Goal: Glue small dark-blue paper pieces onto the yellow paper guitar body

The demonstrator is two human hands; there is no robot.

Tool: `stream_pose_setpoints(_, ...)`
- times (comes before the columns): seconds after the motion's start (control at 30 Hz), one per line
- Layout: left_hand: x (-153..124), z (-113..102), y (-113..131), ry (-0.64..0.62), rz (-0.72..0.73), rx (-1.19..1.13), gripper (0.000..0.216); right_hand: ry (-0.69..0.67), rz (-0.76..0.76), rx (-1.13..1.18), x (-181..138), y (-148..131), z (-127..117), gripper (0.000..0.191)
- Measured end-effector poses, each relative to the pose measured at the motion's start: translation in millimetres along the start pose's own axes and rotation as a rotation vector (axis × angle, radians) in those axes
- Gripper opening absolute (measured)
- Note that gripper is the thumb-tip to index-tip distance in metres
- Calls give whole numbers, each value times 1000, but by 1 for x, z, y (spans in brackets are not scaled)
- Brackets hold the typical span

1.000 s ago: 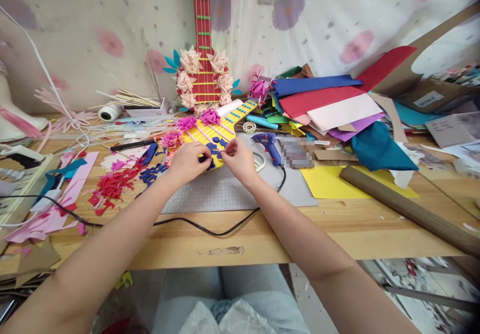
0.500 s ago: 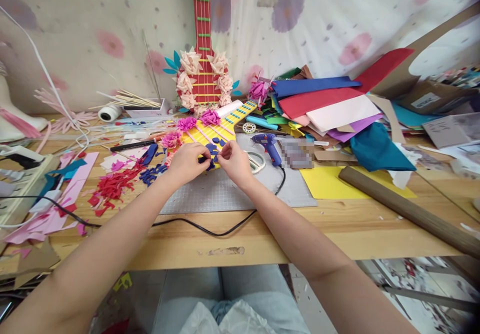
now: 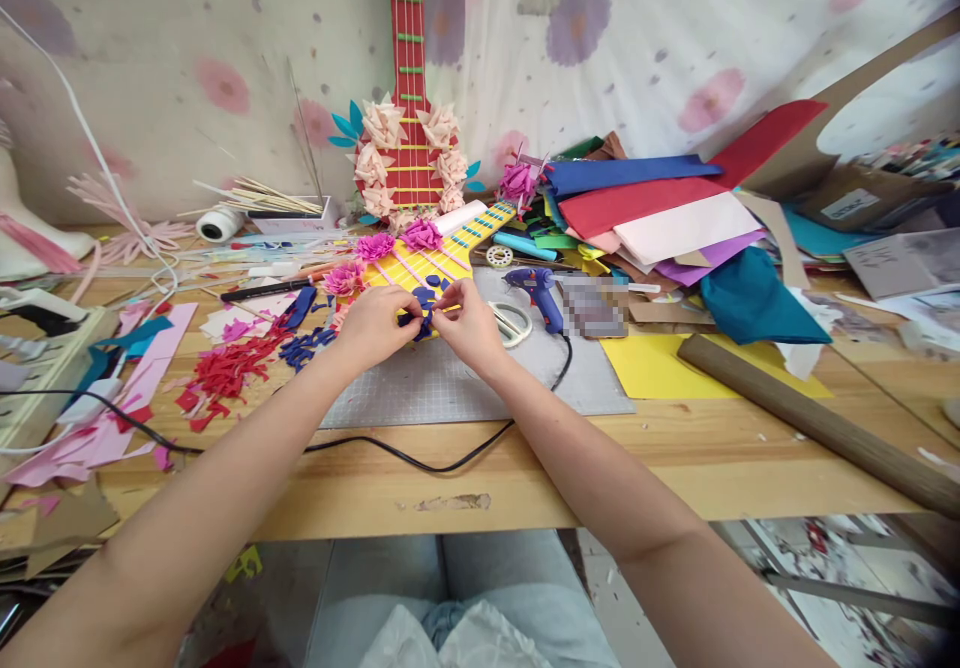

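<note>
My left hand [image 3: 382, 320] and my right hand [image 3: 468, 320] meet over the body of a yellow paper guitar [image 3: 397, 266] with pink strings. Both hands have their fingers pinched on small dark blue paper pieces [image 3: 424, 298], their tips almost touching. More blue pieces lie on the guitar under my fingers, which partly hide them. Magenta paper flowers [image 3: 373, 247] decorate the guitar's edge. Beneath it is a grey cutting mat [image 3: 405, 398]. A pair of white-handled scissors [image 3: 513, 324] lies just right of my right hand.
A blue glue gun [image 3: 541, 296] lies on the mat, its black cord [image 3: 442, 469] running along the table front. Red paper scraps [image 3: 232, 373] and blue scraps [image 3: 306, 350] sit at left. A red guitar with peach flowers [image 3: 409, 163] stands behind. Coloured paper [image 3: 645, 210] is piled at right.
My right fingertips have shifted slightly left, closer to my left fingers and the blue paper pieces. The rest looks the same.
</note>
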State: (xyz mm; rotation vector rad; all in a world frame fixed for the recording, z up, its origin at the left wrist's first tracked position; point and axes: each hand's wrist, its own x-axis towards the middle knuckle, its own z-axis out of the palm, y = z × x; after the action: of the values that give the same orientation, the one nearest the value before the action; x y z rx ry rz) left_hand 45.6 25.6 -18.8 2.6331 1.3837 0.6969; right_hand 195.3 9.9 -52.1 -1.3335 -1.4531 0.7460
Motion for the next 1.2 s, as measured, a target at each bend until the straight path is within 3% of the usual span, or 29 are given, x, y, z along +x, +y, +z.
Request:
stream_pose_setpoints(0.27, -3, -4, -1, 73, -28, -91, 11, -52, 6, 82, 8, 15, 1, 32)
stream_pose_setpoints(0.37, -3, -6, -3, 107, -69, -119, 24, -58, 28, 92, 8, 13, -1, 33)
stream_pose_setpoints(0.67, 10, -2, -1, -95, 20, -164, 54, -76, 156, 250, 7, 6, -9, 35)
stream_pose_setpoints(0.9, 17, -4, -1, -118, 4, -180, 53, -140, 243, 402, 9, 3, -11, 35)
stream_pose_setpoints(1.07, 18, -9, -7, 25, -165, -205, 47, -63, 253, 394, 14, 6, -16, 34)
stream_pose_setpoints(1.2, 23, -10, -16, 103, -251, -54, 26, -14, 214, 293, 20, 12, -29, 30)
